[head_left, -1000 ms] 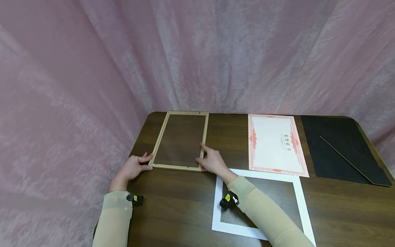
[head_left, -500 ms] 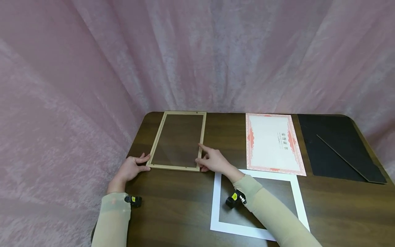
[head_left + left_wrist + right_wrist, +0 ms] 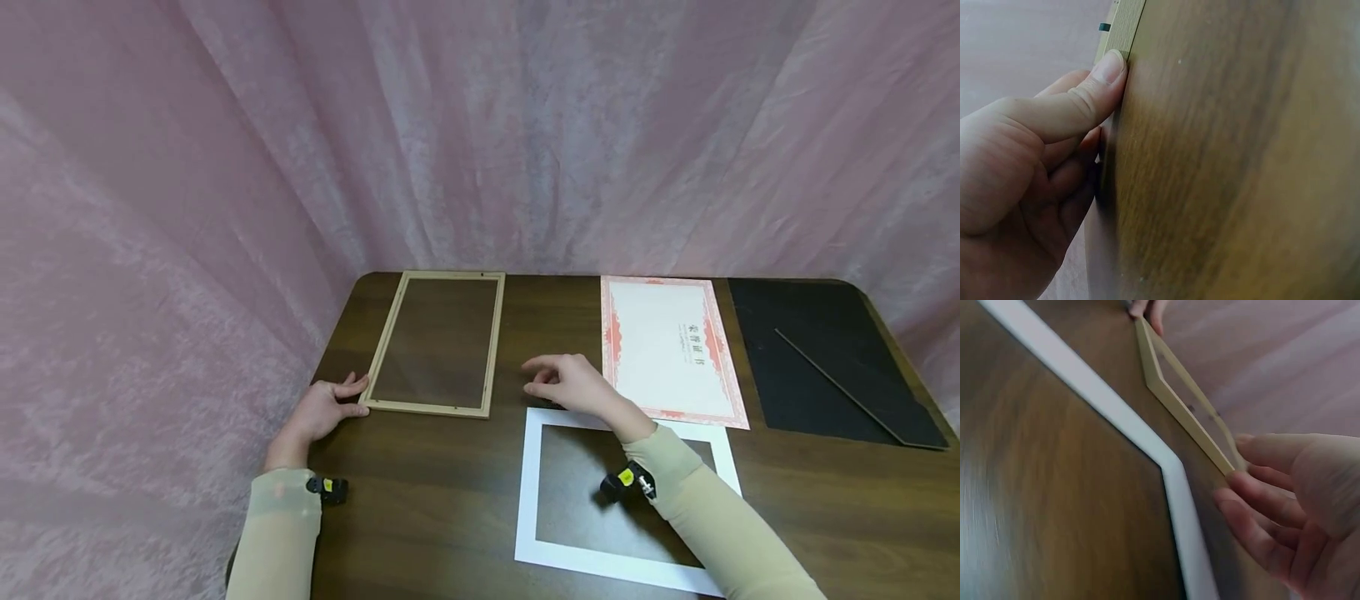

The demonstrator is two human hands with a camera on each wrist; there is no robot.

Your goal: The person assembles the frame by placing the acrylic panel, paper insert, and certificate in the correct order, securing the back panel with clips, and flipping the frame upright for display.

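From the head view we see a light wooden frame lying flat on the dark worktop, toward its far left corner. Our left hand rests at the frame's near left corner, thumb and forefinger touching the wood, the other fingers loosely bent on the worktop; this grip is relaxed and pinches nothing. Our right hand hovers with loosely curved fingers between the frame and a red-bordered certificate, clear of the frame's right side and holding nothing, so this grip is released. Just below that hand lies a white mat border, with the right forearm crossing over it. At the far right sits a black backing board with a thin strip lying across it. A pink cloth hangs behind and beside the worktop.

From the left wrist view we see the thumb pressed flat against the end of the frame's pale edge, the other fingers curled loosely beneath it against the worktop's edge.

From the right wrist view we see the right hand's fingers slack and empty, close to the frame's near corner; whether they touch it we cannot tell. The white mat border runs alongside the frame, and fingertips of the left hand show at the frame's other corner.
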